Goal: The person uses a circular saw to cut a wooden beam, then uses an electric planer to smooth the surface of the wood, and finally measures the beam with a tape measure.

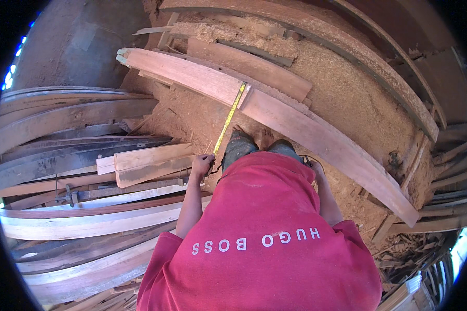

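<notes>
My left hand [202,165], beside my left thigh, is closed on one end of a yellow tape measure [228,123]. The blade runs up and away from it, and its far end rests on a long pale wooden plank [316,132]. A short crosswise strip or joint [247,96] shows on the plank next to that end. My right hand [315,167] is at my right hip, partly covered by the red shirt. Its fingers are hidden, so I cannot tell what it holds. Something dark and thin shows beside it.
Long boards [78,223] lie stacked on the left, with a metal bar clamp [72,196] and short wooden blocks [153,163] among them. Sawdust [347,88] covers the ground beyond the plank. A curved beam [337,39] lies farther off. Wood scraps [415,254] are heaped at lower right.
</notes>
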Motion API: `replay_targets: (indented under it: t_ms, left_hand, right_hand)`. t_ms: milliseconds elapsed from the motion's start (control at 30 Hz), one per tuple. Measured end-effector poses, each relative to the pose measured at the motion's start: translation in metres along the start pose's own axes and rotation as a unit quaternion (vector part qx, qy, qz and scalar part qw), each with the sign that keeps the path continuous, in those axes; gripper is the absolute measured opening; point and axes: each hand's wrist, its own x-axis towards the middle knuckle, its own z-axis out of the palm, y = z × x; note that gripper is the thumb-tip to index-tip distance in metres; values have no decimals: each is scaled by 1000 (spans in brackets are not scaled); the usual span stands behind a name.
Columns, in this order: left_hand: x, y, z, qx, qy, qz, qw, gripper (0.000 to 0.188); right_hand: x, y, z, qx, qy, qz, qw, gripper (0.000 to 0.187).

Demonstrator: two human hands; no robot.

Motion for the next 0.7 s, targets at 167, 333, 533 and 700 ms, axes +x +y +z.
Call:
replay_targets:
  t_ms: [167,333,533,700]
  left_hand:
    - [-6,4,-3,3,-1,-3,1000,34]
    - [-6,5,-3,-11,-5,-7,1000,36]
    - [-6,3,-5,-15,7,2,1000,36]
    - [-15,18,-2,-67,19,27,997,47]
  right_hand:
    - [-3,-1,-1,-11,1,1,1000,30]
    - [-4,1,0,21,7,-16,1000,30]
    - [-6,-13,-7,-6,5,-15,1000,32]
    - [-8,-18,-9,69,2,0,998,33]
